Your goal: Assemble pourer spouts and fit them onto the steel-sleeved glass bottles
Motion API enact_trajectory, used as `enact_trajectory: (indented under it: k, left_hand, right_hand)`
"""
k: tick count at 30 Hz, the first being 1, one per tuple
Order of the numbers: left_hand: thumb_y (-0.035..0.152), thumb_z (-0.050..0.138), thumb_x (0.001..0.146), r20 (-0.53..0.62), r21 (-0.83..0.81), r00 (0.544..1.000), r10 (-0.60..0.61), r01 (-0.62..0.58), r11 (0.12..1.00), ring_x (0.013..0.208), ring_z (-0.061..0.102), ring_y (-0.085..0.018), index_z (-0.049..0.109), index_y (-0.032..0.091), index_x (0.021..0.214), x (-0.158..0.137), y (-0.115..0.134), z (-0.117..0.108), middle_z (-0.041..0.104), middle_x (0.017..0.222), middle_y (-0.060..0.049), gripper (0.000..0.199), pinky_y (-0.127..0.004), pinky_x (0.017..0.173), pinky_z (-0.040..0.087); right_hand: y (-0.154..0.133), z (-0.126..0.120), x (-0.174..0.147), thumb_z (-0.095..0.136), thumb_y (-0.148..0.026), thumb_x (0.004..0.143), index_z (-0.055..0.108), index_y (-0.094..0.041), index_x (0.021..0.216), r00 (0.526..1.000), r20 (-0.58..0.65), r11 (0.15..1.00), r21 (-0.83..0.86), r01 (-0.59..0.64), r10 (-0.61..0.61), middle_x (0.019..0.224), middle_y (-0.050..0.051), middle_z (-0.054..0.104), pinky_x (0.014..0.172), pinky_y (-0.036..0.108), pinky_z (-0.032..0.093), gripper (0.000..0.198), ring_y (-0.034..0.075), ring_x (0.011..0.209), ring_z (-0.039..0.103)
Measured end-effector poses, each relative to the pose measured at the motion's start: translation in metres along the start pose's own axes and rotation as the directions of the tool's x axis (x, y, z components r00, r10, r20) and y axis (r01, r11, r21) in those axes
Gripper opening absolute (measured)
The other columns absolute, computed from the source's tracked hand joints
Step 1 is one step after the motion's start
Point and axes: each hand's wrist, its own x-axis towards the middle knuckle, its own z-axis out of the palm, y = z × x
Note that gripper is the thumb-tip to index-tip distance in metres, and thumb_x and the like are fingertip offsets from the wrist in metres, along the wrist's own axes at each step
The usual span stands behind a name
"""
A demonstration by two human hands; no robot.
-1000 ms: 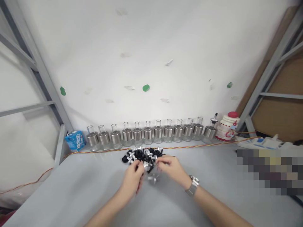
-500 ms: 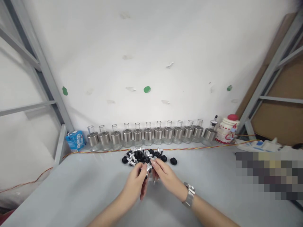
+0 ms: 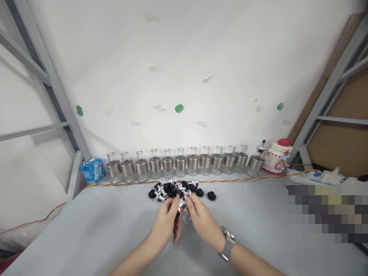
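Note:
My left hand (image 3: 164, 220) is closed on a silver pour spout (image 3: 182, 207) with a dark part showing at its end. Close beside it, my right hand (image 3: 205, 220) is closed too, thumb and forefinger pinched near the same piece. Another shiny bit shows under its fingers, too blurred to name. Just beyond the fingertips lies a pile of silver spout parts (image 3: 160, 195) and black rubber stoppers (image 3: 169, 188). One black stopper (image 3: 211, 196) lies apart to the right of the pile.
Along the wall stands a row of several glass bottles with metal sleeves (image 3: 180, 163). The rightmost bottle (image 3: 255, 163) carries a pourer. A blue carton (image 3: 92, 171) is at the left, a white jar with a red top (image 3: 277, 157) at the right. A twisted cord (image 3: 129, 184) crosses the table.
My hands stay together in front of the pile. The fingers have shifted slightly and more of the silver spout shows between them. The pile and bottles have not moved.

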Motion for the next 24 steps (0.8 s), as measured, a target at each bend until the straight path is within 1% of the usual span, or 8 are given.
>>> enact_trajectory:
  k: [3, 6, 8, 11, 13, 16, 19, 24]
  left_hand:
    - [0.054, 0.041, 0.074, -0.134, -0.074, 0.991, 0.027, -0.037, 0.997, 0.021, 0.033, -0.005, 0.042, 0.017, 0.059, 0.006, 0.013, -0.017, 0.037, 0.037, 0.009, 0.040, -0.016, 0.022, 0.023]
    - [0.049, 0.046, 0.075, -0.160, -0.161, 0.980, 0.114, -0.140, 0.977, 0.029, 0.037, -0.004, 0.045, 0.016, 0.063, 0.011, 0.022, -0.030, 0.043, 0.044, 0.007, 0.036, -0.015, 0.029, 0.029]
    - [0.048, 0.047, 0.075, -0.102, -0.199, 0.986, 0.133, -0.151, 0.968, 0.034, 0.043, -0.007, 0.046, 0.017, 0.070, 0.011, 0.022, -0.030, 0.047, 0.050, 0.006, 0.032, -0.017, 0.031, 0.033]
    - [0.046, 0.047, 0.076, 0.081, -0.223, 0.991, 0.109, -0.088, 0.971, 0.042, 0.050, -0.011, 0.045, 0.019, 0.077, 0.006, 0.016, -0.018, 0.051, 0.058, 0.003, 0.028, -0.019, 0.031, 0.036]
    - [0.045, 0.045, 0.078, 0.198, -0.231, 0.976, 0.093, -0.046, 0.972, 0.044, 0.052, -0.012, 0.044, 0.019, 0.077, 0.002, 0.011, -0.010, 0.052, 0.061, 0.003, 0.026, -0.019, 0.030, 0.037]
    - [0.045, 0.041, 0.080, 0.301, -0.227, 0.952, 0.063, 0.007, 0.974, 0.044, 0.053, -0.012, 0.043, 0.019, 0.078, -0.002, 0.006, -0.004, 0.053, 0.061, 0.002, 0.027, -0.020, 0.031, 0.038]
    - [0.047, 0.042, 0.079, 0.337, -0.207, 0.941, 0.033, 0.040, 0.977, 0.043, 0.054, -0.013, 0.043, 0.018, 0.079, -0.001, 0.003, -0.003, 0.053, 0.060, 0.001, 0.029, -0.020, 0.031, 0.038]
    - [0.050, 0.044, 0.076, 0.295, -0.200, 0.955, -0.005, 0.067, 0.978, 0.042, 0.054, -0.013, 0.044, 0.018, 0.080, 0.002, 0.002, -0.005, 0.054, 0.058, 0.002, 0.032, -0.021, 0.031, 0.039]
  right_hand:
    - [0.009, -0.012, 0.009, 0.030, -0.042, 0.087, 0.037, -0.021, 0.067, 0.992, -0.122, 1.000, 0.018, -0.013, 0.015, 0.060, -0.003, 0.039, 0.055, 0.025, 0.033, 0.030, 0.013, 0.056, 0.039]
    - [0.015, -0.024, 0.021, 0.031, -0.048, 0.085, 0.038, -0.021, 0.066, 0.993, -0.111, 0.990, 0.139, -0.012, 0.028, 0.058, -0.003, 0.041, 0.054, 0.026, 0.035, 0.034, 0.012, 0.054, 0.040]
    - [0.016, -0.026, 0.025, 0.036, -0.052, 0.082, 0.039, -0.020, 0.066, 0.998, -0.052, 0.971, 0.237, -0.017, 0.031, 0.059, -0.002, 0.044, 0.053, 0.026, 0.037, 0.035, 0.012, 0.053, 0.043]
    - [0.013, -0.022, 0.024, 0.041, -0.052, 0.080, 0.038, -0.020, 0.064, 0.998, 0.051, 0.947, 0.317, -0.049, 0.035, 0.056, -0.003, 0.046, 0.050, 0.025, 0.036, 0.036, 0.010, 0.049, 0.043]
    - [0.009, -0.019, 0.020, 0.040, -0.050, 0.081, 0.038, -0.020, 0.064, 0.995, 0.095, 0.940, 0.336, -0.066, 0.036, 0.053, -0.004, 0.046, 0.049, 0.024, 0.035, 0.034, 0.010, 0.047, 0.042]
    - [0.007, -0.015, 0.015, 0.039, -0.047, 0.083, 0.037, -0.020, 0.065, 0.992, 0.121, 0.934, 0.351, -0.067, 0.026, 0.052, -0.005, 0.045, 0.049, 0.023, 0.035, 0.033, 0.009, 0.048, 0.041]
    - [0.007, -0.013, 0.011, 0.039, -0.047, 0.083, 0.038, -0.020, 0.066, 0.990, 0.135, 0.936, 0.343, -0.076, 0.030, 0.052, -0.006, 0.043, 0.047, 0.022, 0.034, 0.032, 0.009, 0.047, 0.040]
    - [0.006, -0.012, 0.007, 0.036, -0.048, 0.084, 0.038, -0.020, 0.067, 0.989, 0.144, 0.946, 0.312, -0.084, 0.040, 0.052, -0.006, 0.042, 0.047, 0.022, 0.034, 0.033, 0.009, 0.047, 0.040]
